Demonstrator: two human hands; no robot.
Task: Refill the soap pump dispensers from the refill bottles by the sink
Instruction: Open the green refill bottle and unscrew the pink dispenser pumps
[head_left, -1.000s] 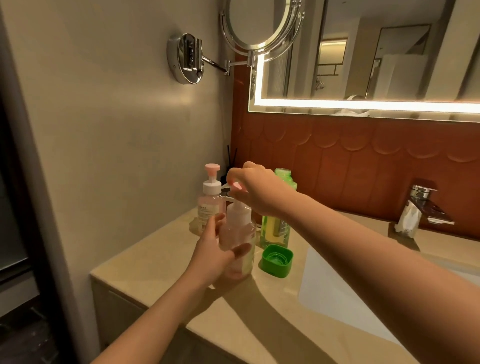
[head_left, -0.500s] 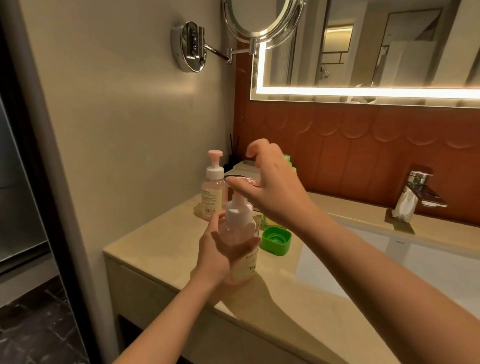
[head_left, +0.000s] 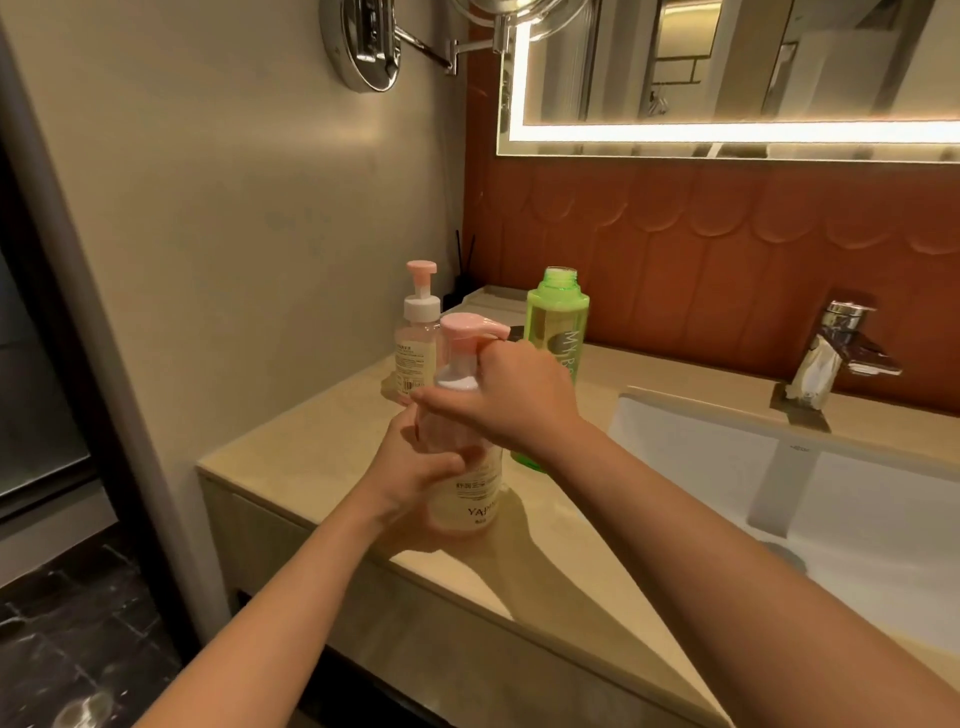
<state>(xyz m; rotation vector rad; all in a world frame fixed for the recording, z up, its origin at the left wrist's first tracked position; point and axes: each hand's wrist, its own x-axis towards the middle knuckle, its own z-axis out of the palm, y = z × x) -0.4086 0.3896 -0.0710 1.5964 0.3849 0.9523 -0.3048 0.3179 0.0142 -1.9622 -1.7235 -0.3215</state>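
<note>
Two pump dispensers, one refill bottle on surface (head_left: 291, 457).

Near dispenser (head_left: 467, 483): left hand (head_left: 415, 467) wrapped round body, right hand (head_left: 514, 405) clasping white collar under pink pump head.

Second dispenser (head_left: 415, 338) behind near dispenser.

Green refill bottle (head_left: 557, 322), uncapped, behind-right of near dispenser.

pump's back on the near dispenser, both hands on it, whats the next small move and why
Probably twist the pump collar tight. The right hand is wrapped around the collar under the pink pump head, while the left hand steadies the dispenser upright on the counter. Whether it is fully threaded cannot be seen. The green bottle stands uncapped behind.
</note>
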